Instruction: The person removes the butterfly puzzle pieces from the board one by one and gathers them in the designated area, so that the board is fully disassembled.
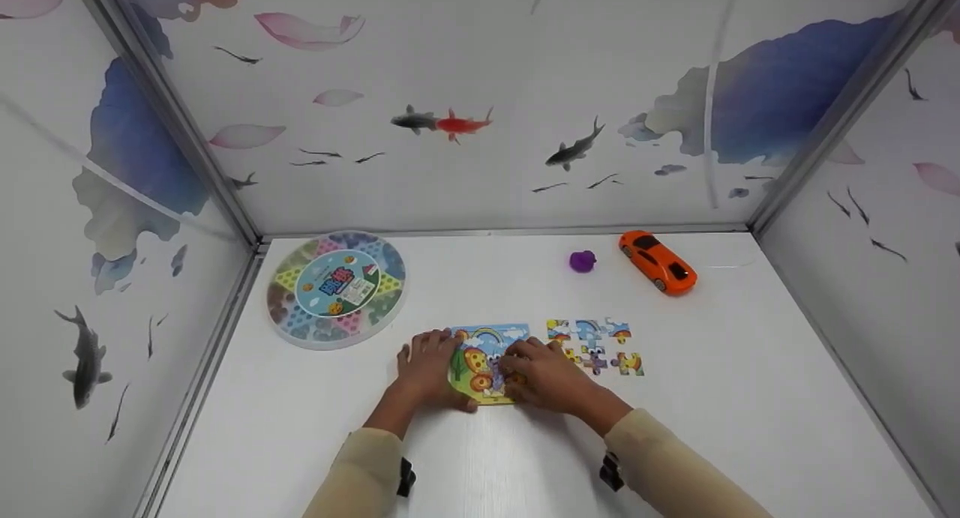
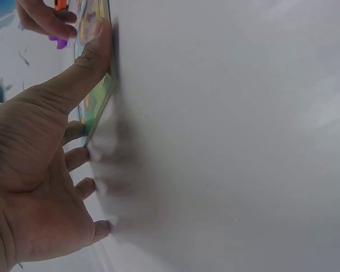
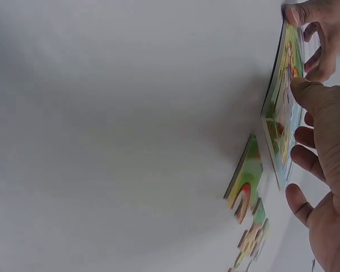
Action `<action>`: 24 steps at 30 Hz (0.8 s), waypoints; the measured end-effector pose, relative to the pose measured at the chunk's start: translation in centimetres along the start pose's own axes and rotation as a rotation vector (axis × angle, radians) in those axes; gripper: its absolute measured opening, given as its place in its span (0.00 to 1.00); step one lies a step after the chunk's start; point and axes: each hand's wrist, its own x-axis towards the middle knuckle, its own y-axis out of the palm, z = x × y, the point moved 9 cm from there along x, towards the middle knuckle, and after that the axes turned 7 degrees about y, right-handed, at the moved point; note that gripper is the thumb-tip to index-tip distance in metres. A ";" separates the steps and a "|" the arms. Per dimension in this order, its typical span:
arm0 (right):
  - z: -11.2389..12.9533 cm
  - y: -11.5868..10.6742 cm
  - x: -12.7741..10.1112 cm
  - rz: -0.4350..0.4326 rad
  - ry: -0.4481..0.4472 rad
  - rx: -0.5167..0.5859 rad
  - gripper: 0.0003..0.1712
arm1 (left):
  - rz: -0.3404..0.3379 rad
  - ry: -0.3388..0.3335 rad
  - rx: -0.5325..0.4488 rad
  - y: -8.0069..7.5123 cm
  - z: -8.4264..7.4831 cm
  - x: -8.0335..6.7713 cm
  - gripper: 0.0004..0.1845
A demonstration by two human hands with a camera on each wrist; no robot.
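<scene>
I have both hands on the puzzle board (image 1: 486,362) lying flat at desk (image 1: 750,398) centre: left hand (image 1: 427,368) pressing its 9 o'clock edge with relaxed fingers, right hand (image 1: 546,375) resting over its 3 o'clock side, fingers bent. It looks thin, light, stiff card, best pinched by the edges. Loose puzzle pieces (image 1: 596,345) lie just at 3 o'clock; the round game box (image 1: 336,289) at 10 o'clock is closed, contents hidden.

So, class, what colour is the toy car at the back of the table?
Orange; the toy car shows best in the head view.

Orange toy car (image 1: 658,261), purple toy (image 1: 582,261), rainbow-patterned puzzle board (image 1: 486,353), multicoloured round game box (image 1: 336,288), white table (image 1: 750,398)
</scene>
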 end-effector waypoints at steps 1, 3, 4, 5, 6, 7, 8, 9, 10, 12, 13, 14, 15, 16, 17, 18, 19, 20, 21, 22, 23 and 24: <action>0.3 0.1 0.2 0.003 -0.007 -0.005 0.23 | 0.001 0.002 0.002 0.0 0.0 0.0 0.66; 0.8 0.4 0.7 0.016 -0.014 -0.011 0.23 | 0.002 0.007 0.003 0.0 -0.1 0.0 0.65; 1.0 0.5 0.9 0.022 -0.018 -0.012 0.23 | 0.002 0.007 0.005 0.0 -0.1 0.0 0.65; 1.2 0.6 1.0 0.028 -0.022 -0.011 0.23 | 0.003 0.006 0.007 0.0 -0.1 0.1 0.65; 1.3 0.8 1.2 0.036 -0.024 -0.017 0.23 | 0.005 0.005 0.010 0.0 -0.1 0.1 0.65; 1.4 1.0 1.3 0.044 -0.026 -0.018 0.22 | 0.007 0.003 0.012 0.0 -0.1 0.1 0.65; 1.5 1.1 1.5 0.052 -0.027 -0.020 0.22 | 0.008 0.001 0.012 0.0 -0.1 0.0 0.65; 1.6 1.2 1.6 0.056 -0.029 -0.021 0.21 | 0.010 -0.002 0.013 0.1 -0.1 0.0 0.65; 1.7 1.3 1.7 0.060 -0.030 -0.020 0.21 | 0.011 -0.004 0.014 0.1 -0.1 0.0 0.65; 1.8 1.5 1.9 0.070 -0.026 -0.018 0.19 | 0.013 -0.005 0.015 0.1 -0.1 0.0 0.65; 1.9 1.5 1.9 0.070 -0.024 -0.013 0.18 | 0.013 -0.005 0.016 0.0 -0.1 0.0 0.65; 1.9 1.5 2.0 0.069 -0.022 -0.012 0.18 | 0.011 -0.004 0.016 0.0 -0.1 0.0 0.65; 2.0 1.5 2.0 0.065 -0.019 -0.011 0.17 | 0.009 -0.002 0.016 0.0 -0.1 0.0 0.65; 2.0 1.5 2.0 0.064 -0.017 -0.006 0.16 | 0.008 -0.001 0.016 0.0 -0.1 0.0 0.65; 2.1 1.5 2.0 0.062 -0.014 -0.002 0.15 | 0.008 -0.002 0.016 -0.1 -0.1 0.1 0.65; 2.1 1.5 2.1 0.059 -0.013 0.001 0.14 | 0.005 -0.001 0.015 -0.1 -0.1 0.1 0.65; 2.2 1.5 2.1 0.054 -0.012 0.002 0.13 | 0.004 -0.002 0.013 -0.2 -0.1 0.1 0.65; 2.3 1.5 2.1 0.050 -0.011 0.003 0.13 | 0.001 -0.002 0.012 -0.2 -0.1 0.1 0.65; 2.3 1.5 2.1 0.049 -0.008 0.006 0.12 | 0.002 -0.004 0.012 -0.2 -0.1 0.1 0.65; 2.3 1.5 2.1 0.052 -0.005 0.012 0.11 | 0.003 -0.007 0.013 -0.2 0.0 0.1 0.65; 2.3 1.5 2.1 0.055 0.001 0.013 0.11 | 0.005 -0.009 0.016 -0.1 0.0 0.1 0.65; 2.4 1.5 2.2 0.061 0.008 0.015 0.11 | 0.004 -0.010 0.018 -0.1 0.0 0.1 0.65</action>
